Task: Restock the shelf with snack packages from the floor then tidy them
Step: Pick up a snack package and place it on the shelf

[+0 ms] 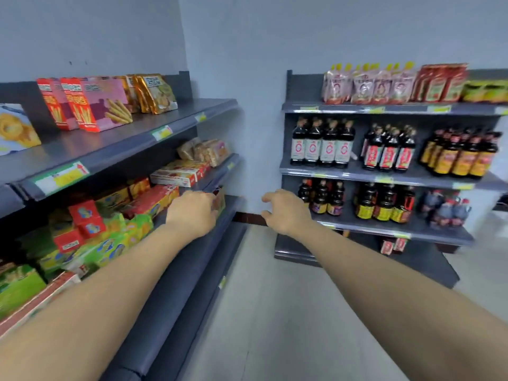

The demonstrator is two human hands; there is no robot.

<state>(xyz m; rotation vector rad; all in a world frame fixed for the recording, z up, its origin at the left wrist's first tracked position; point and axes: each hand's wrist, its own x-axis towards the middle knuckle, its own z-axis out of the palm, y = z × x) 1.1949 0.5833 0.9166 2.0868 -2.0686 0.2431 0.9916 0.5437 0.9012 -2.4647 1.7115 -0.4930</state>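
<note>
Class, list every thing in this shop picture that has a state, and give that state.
snack package: standing at the far end of the shelf
left hand: on the snack package, grip hidden
right hand: loosely curled, empty, in the air
stick-biscuit boxes: leaning back
sauce bottles: upright, capped

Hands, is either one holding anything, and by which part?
The left hand has its grip on the near side of the snack package; its fingertips are hidden. The right hand holds nothing.
</note>
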